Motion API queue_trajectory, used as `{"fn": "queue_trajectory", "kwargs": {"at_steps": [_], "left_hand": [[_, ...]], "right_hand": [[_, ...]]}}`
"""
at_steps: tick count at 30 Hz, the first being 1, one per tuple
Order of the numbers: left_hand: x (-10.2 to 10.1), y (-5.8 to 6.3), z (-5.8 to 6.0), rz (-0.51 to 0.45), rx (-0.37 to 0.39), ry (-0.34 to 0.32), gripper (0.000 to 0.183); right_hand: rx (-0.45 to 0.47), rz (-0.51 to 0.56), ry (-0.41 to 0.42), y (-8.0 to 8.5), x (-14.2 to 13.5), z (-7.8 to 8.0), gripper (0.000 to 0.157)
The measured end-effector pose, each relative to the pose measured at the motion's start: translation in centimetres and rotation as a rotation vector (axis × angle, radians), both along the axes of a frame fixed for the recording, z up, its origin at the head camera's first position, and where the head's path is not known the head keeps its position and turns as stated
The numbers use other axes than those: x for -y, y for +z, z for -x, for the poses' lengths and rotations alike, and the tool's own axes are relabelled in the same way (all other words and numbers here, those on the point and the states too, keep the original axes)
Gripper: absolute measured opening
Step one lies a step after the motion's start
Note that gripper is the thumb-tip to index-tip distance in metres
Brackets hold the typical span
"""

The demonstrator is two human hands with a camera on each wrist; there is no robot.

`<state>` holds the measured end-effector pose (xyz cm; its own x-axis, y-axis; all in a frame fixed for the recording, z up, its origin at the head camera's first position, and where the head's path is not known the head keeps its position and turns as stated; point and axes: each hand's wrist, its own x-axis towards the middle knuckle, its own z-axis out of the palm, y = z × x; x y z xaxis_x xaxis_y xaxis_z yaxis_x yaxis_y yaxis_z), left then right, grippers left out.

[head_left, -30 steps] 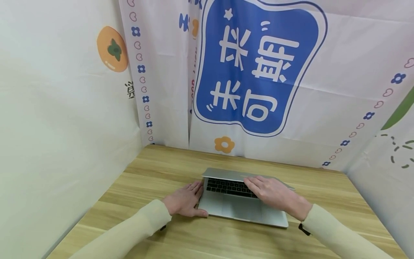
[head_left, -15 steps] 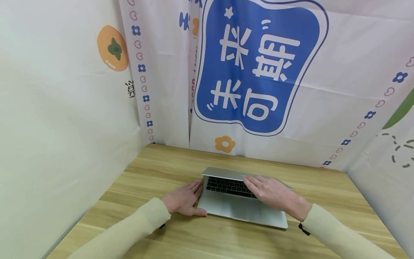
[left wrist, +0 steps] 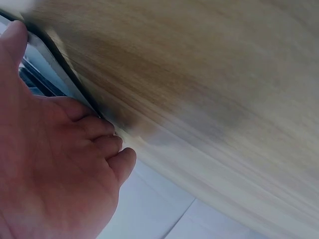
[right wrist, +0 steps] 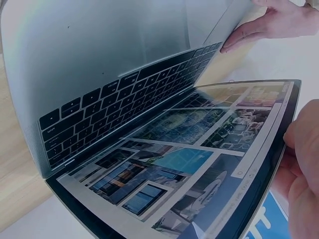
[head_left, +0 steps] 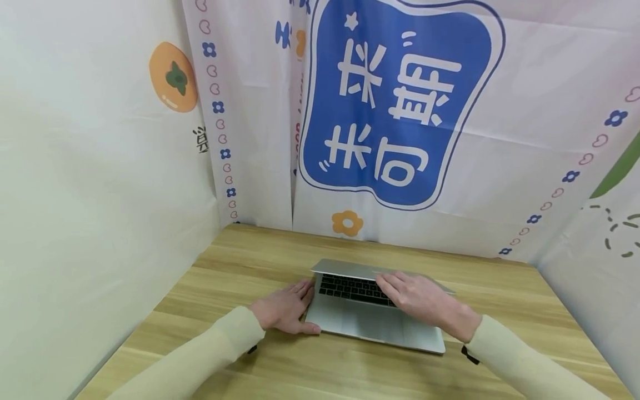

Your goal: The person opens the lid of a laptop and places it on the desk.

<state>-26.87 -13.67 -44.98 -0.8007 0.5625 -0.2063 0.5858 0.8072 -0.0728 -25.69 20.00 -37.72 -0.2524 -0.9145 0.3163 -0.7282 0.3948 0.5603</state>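
A silver laptop (head_left: pixel 362 322) lies on the wooden table, its lid (head_left: pixel 345 268) tilted low over the black keyboard (head_left: pixel 345 289). My right hand (head_left: pixel 420 299) pinches the lid's free edge near its middle. In the right wrist view, the lit screen (right wrist: pixel 189 144) shows a page of pictures, with the thumb and curled fingers at its rim. My left hand (head_left: pixel 286 309) rests flat along the laptop's left side, fingers straight and thumb at the front corner. The left wrist view has that hand (left wrist: pixel 55 164) touching the laptop's edge.
The wooden table (head_left: pixel 250 255) runs back to a printed white cloth (head_left: pixel 260 166) with a large blue sign (head_left: pixel 370 111). White walls (head_left: pixel 100 183) stand at left and right. A dark band (head_left: pixel 470 354) shows below the right sleeve.
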Motion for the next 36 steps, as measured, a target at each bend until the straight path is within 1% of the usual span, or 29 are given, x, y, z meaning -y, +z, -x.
{"fn": "queue_trajectory", "kwargs": {"at_steps": [6,11,13,21,24,30,36], "left_hand": [[0.0,0.4,0.0,-0.005,0.003,-0.007,0.104],[-0.2,0.5,0.0,-0.003,0.002,-0.006,0.103],[-0.2,0.6,0.0,-0.001,0.006,-0.003,0.103],[-0.1,0.4,-0.1,-0.003,0.014,-0.003,0.103],[0.0,0.4,0.0,-0.002,0.012,0.0,0.103],[0.0,0.3,0.1,0.006,-0.006,-0.013,0.104],[0.1,0.2,0.0,0.008,-0.006,-0.017,0.104]], "right_hand": [[0.017,-0.001,-0.002,0.4,0.0,0.2,0.044],[0.045,0.005,-0.007,0.9,-0.2,0.5,0.053],[0.058,0.017,-0.007,1.0,-0.2,0.6,0.054],[0.101,0.094,0.018,1.4,-0.4,1.3,0.045],[0.112,0.128,0.02,1.6,-0.4,1.7,0.046],[0.101,0.223,0.022,1.8,-0.6,2.6,0.042],[0.077,0.27,0.011,2.0,-0.6,3.2,0.039]]}}
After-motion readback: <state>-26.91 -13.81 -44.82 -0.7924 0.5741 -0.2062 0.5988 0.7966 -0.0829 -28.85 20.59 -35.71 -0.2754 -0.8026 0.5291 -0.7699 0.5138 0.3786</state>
